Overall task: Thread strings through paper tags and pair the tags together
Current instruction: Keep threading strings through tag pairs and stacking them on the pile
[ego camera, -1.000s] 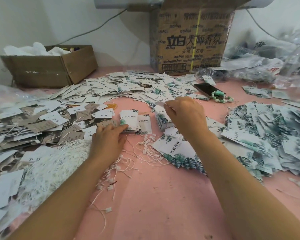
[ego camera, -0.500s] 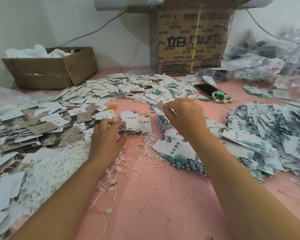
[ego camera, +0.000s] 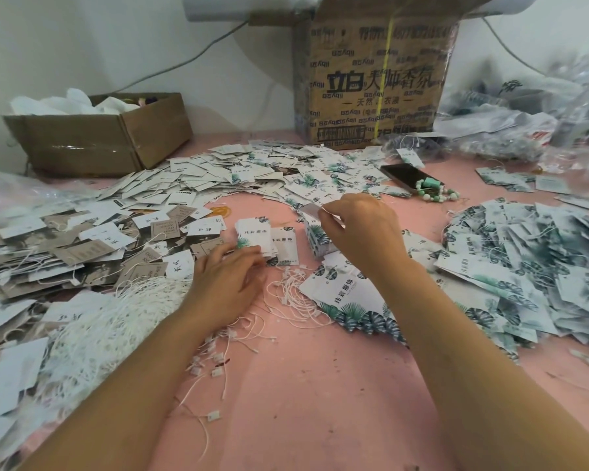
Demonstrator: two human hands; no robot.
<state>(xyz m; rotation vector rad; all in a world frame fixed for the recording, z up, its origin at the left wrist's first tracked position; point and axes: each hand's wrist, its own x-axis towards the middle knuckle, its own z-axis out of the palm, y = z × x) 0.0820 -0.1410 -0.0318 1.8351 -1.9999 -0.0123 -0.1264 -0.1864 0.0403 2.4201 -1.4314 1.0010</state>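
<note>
Right hand (ego camera: 361, 236): thumb and forefinger pinch one tag (ego camera: 310, 209) by its edge, held just above a leaf-print tag block (ego camera: 317, 240) below the fingertips. Left hand (ego camera: 227, 282): fingertips at near edge of tag stack (ego camera: 252, 232), blurred, can't tell if gripping. Loose strings (ego camera: 291, 295) just right of left fingers.

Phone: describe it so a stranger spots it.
Find the tall printed carton at the back. Before its right corner the phone lies on the pink table, green beads at its end. It alone is black among white tags.
</note>
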